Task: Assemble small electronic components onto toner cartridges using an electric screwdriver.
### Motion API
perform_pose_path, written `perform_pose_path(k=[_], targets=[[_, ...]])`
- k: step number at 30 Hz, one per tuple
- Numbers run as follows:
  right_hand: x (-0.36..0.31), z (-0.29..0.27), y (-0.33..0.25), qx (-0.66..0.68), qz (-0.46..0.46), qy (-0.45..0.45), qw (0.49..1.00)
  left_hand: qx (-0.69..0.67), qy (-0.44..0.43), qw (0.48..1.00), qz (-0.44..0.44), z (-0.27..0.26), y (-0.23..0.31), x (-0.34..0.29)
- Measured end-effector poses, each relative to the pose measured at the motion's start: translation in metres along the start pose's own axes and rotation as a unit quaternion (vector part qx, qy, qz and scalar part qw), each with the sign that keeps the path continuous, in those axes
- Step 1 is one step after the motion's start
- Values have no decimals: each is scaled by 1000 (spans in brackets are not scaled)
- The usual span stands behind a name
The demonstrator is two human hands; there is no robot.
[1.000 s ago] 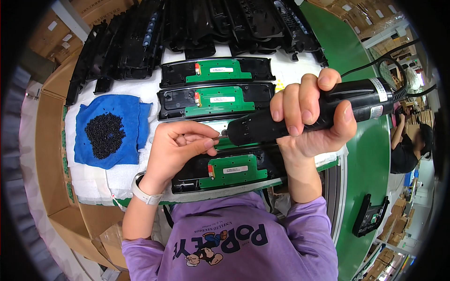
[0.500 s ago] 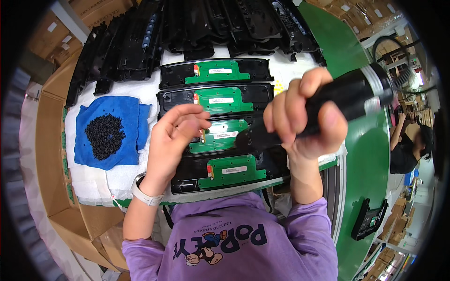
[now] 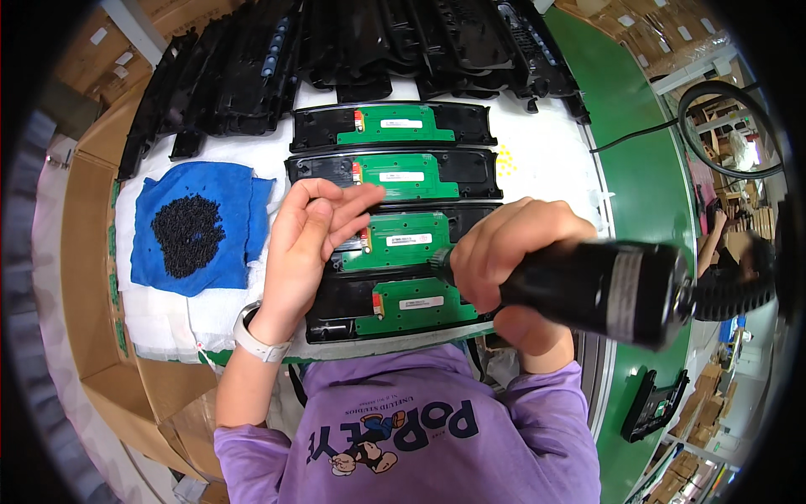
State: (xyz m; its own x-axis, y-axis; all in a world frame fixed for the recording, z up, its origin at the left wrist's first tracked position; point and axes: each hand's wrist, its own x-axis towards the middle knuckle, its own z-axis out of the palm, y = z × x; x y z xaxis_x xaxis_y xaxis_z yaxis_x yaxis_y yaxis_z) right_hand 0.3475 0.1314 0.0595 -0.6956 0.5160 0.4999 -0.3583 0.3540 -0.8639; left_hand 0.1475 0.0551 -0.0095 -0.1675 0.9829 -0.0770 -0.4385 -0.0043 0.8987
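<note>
Several black plastic housings with green circuit boards lie side by side on the white worktop point(image 3: 546, 160). My right hand point(image 3: 512, 252) grips a black electric screwdriver point(image 3: 604, 290), its tip down near the third board point(image 3: 403, 239). My left hand point(image 3: 315, 231) hovers over the left end of that third housing, fingers loosely curled with the tips pinched together; whether it holds a screw I cannot tell. The nearest housing point(image 3: 395, 307) lies just in front of my chest. A white watch sits on my left wrist.
A blue cloth point(image 3: 227, 189) with a heap of small black screws point(image 3: 186, 233) lies at the left. Empty black housings point(image 3: 353, 42) are stacked at the back. Cardboard boxes point(image 3: 92, 252) stand at the left, a green conveyor point(image 3: 646, 151) at the right, with another person beyond it.
My right hand has swung the screwdriver from level to tip-down over the third board. My left hand has lifted slightly off the housing and opened its fingers a little.
</note>
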Motion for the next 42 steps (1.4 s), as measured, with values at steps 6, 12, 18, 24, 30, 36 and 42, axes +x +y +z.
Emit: perform_pose_path(k=[6,12,18,24,30,36,42], targets=[[7,19,3,27,-48,10,998,-14,-6,999,-33,0,3,-2],[-1,30,6,2,-12,114,993,-78,-17,996,-46,-7,3,-1],[5,10,2,166,-6,95,982,44,0,999,-18,5,8,-4],[15,-4,1,307,-144,138,931,66,-83,990,-98,6,12,-8],[14,0,9,311,-158,184,919,93,-70,992,-41,7,7,-9],[13,1,12,320,-146,158,923,93,-72,991,-65,7,6,-10],[12,4,8,306,-140,178,925,106,-88,988,-67,7,4,-13]])
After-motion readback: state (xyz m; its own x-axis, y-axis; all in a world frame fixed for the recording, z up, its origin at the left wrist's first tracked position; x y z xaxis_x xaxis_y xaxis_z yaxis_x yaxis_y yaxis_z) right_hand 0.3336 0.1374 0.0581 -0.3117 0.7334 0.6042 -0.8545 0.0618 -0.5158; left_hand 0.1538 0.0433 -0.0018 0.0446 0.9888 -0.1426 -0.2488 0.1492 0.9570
